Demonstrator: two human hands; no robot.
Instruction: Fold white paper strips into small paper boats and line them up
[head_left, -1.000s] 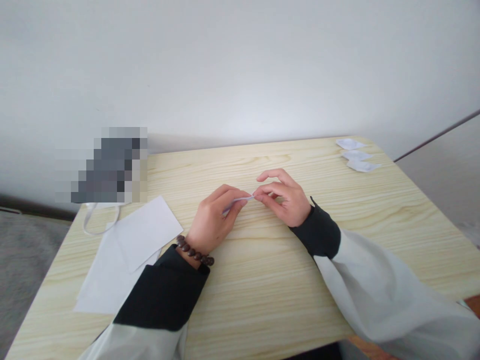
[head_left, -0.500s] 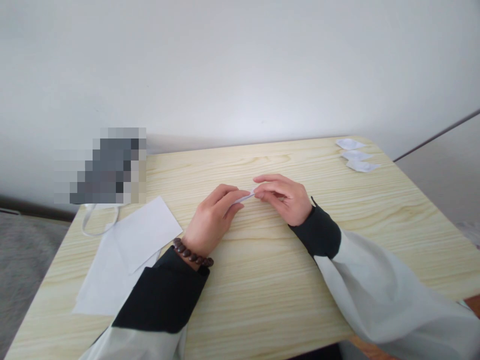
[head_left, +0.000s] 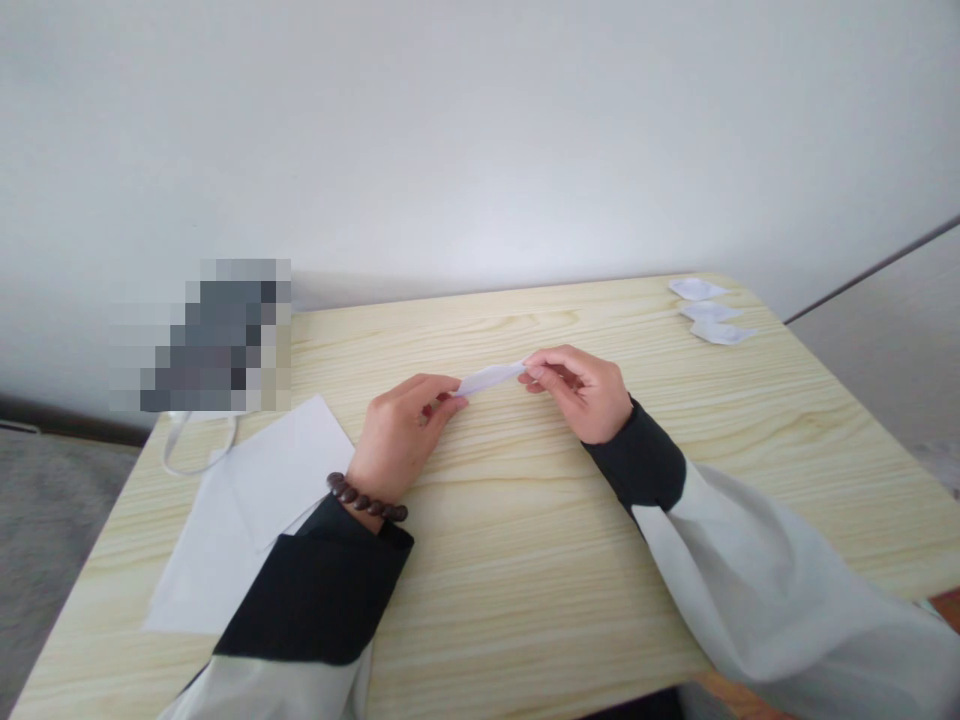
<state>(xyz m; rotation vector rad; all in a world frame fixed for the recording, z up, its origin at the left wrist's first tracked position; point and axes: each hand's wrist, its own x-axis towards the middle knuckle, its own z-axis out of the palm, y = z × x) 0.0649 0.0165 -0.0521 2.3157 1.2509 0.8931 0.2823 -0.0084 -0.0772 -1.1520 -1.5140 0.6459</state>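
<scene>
A narrow folded white paper strip [head_left: 489,377] is stretched between both my hands just above the light wooden table [head_left: 525,560]. My left hand [head_left: 401,435], with a dark bead bracelet [head_left: 366,500] at the wrist, pinches the strip's left end. My right hand [head_left: 585,390] pinches its right end between thumb and fingers. Both hands are closed on the paper.
White paper sheets [head_left: 247,500] lie overlapped at the table's left side, with a white cord loop [head_left: 196,445] beside them. Three small folded white paper pieces [head_left: 709,312] sit at the far right corner. A blurred-out dark object [head_left: 202,335] stands at the far left, against a white wall.
My hands have drawn apart: the left moved left, the right slightly right. The paper strip, before mostly hidden between my fingertips, now shows stretched out between them.
</scene>
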